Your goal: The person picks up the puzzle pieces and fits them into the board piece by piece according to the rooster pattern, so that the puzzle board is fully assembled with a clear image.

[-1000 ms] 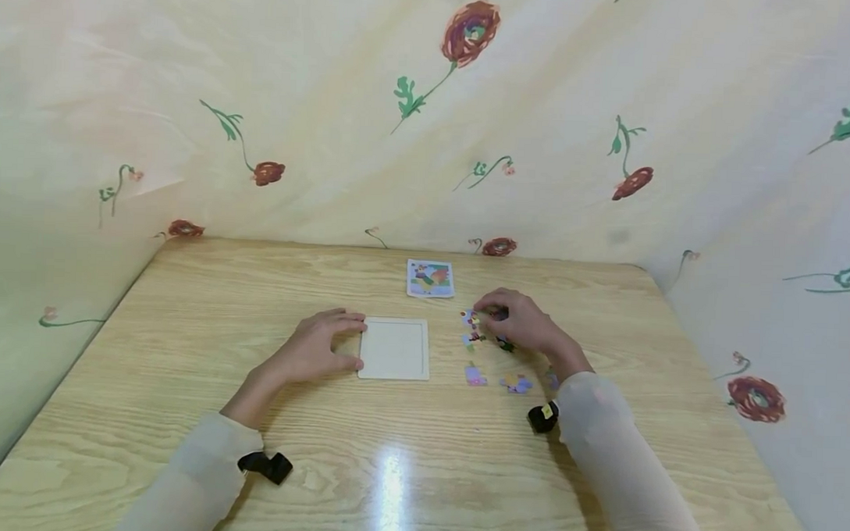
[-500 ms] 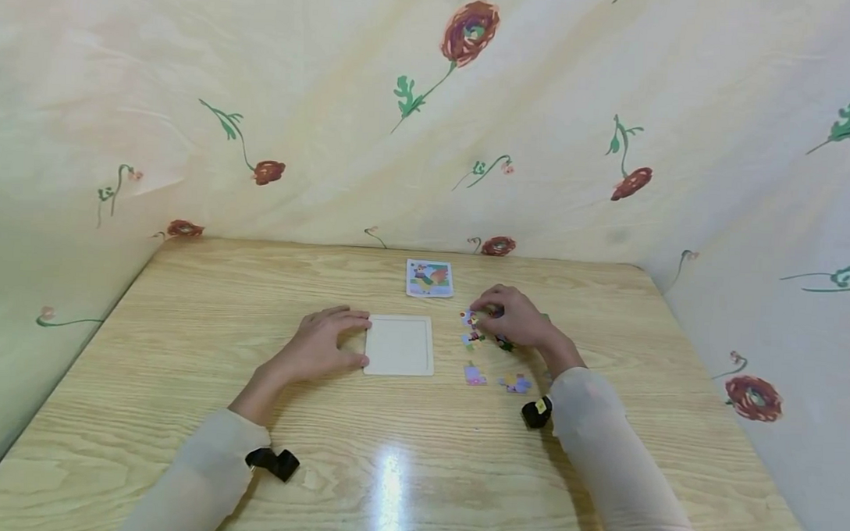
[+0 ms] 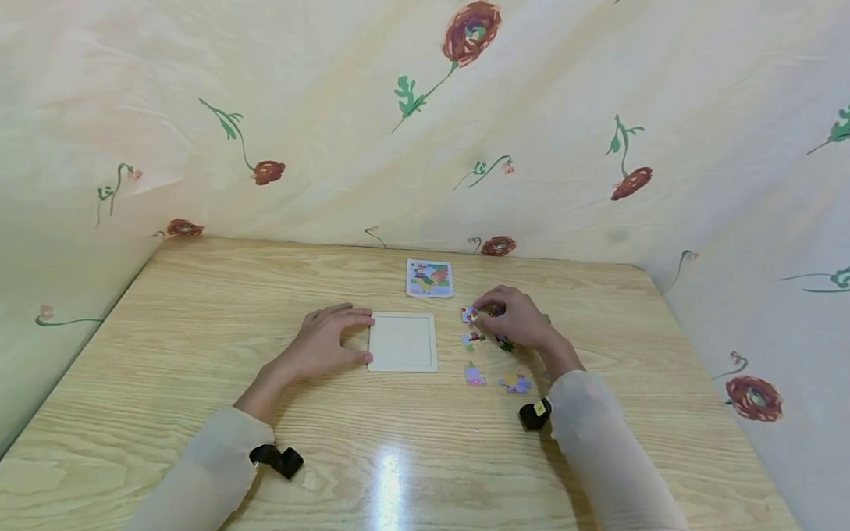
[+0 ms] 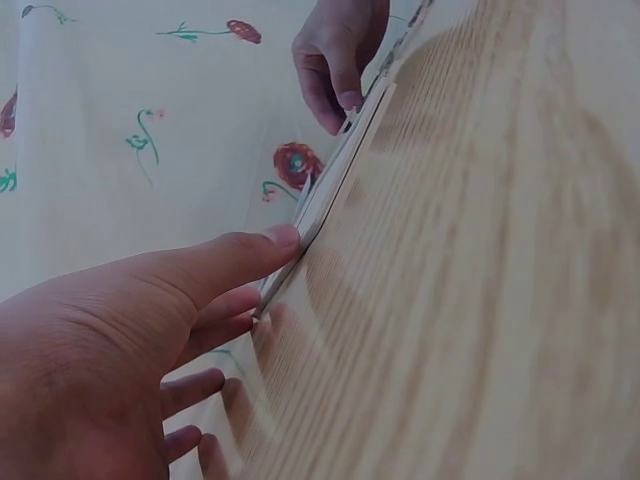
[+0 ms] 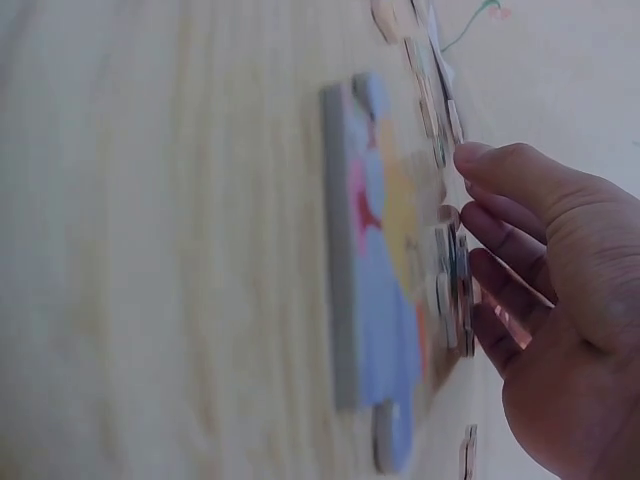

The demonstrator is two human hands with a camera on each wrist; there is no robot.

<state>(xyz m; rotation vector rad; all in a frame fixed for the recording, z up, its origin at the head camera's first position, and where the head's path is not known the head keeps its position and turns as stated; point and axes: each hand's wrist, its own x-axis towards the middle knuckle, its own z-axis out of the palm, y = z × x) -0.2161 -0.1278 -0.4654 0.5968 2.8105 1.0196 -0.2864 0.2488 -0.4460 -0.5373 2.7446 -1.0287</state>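
Observation:
A white square tray point(image 3: 403, 342) lies flat on the table. My left hand point(image 3: 317, 344) touches its left edge, thumb at the near corner and fingertips at the far one; the left wrist view shows this hand point(image 4: 130, 320) with thumb on the tray's rim point(image 4: 322, 205). To the right, my right hand point(image 3: 517, 319) pinches a lavender puzzle piece point(image 3: 468, 315) between thumb and fingers. Other pieces lie under and beside that hand, partly hidden. In the right wrist view the hand point(image 5: 570, 260) is beyond a blurred lavender-and-yellow piece point(image 5: 375, 270).
A small picture card point(image 3: 429, 279) lies behind the tray. Loose pieces are nearer the front, one lavender point(image 3: 474, 375) and one yellow and lavender point(image 3: 515, 383). Floral cloth point(image 3: 317, 137) hangs behind the wooden table point(image 3: 334, 442) and along its sides.
The tray has slid a little right and slightly away, with my left hand against it. My right hand has shifted slightly left, and the lavender piece at its fingertips has turned a little.

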